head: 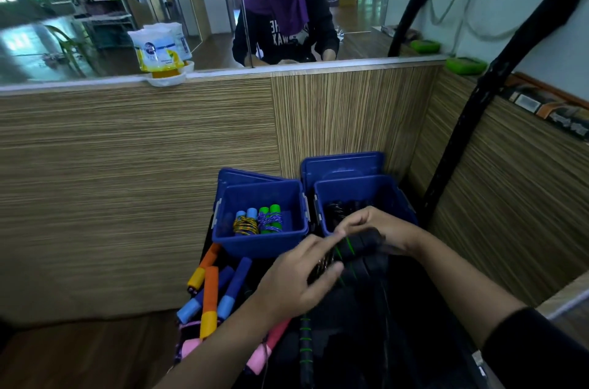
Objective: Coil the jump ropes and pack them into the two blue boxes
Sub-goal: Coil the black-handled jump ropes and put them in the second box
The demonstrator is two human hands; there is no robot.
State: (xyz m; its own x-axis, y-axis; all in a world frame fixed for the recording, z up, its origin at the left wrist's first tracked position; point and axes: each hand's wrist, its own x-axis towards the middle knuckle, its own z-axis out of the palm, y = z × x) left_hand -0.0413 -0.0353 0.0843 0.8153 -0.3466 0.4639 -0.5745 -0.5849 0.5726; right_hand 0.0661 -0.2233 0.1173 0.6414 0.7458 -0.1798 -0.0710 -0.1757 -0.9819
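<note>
Two blue boxes stand side by side against the wooden wall. The left blue box (259, 242) holds two coiled ropes with light-blue and green handles (258, 220). The right blue box (366, 189) holds dark coiled rope (338, 208). In front of the right box both hands hold a black jump rope with green stripes (353, 246). My left hand (299, 283) grips its coiled cord from below. My right hand (376, 227) curls over the black handles from above.
Loose ropes with orange, blue and pink foam handles (212, 296) lie on the dark surface left of my arms. A black handle with green rings (305, 342) lies near the front. Box lids (342, 165) lean behind the boxes. A mirror above the wall reflects a person.
</note>
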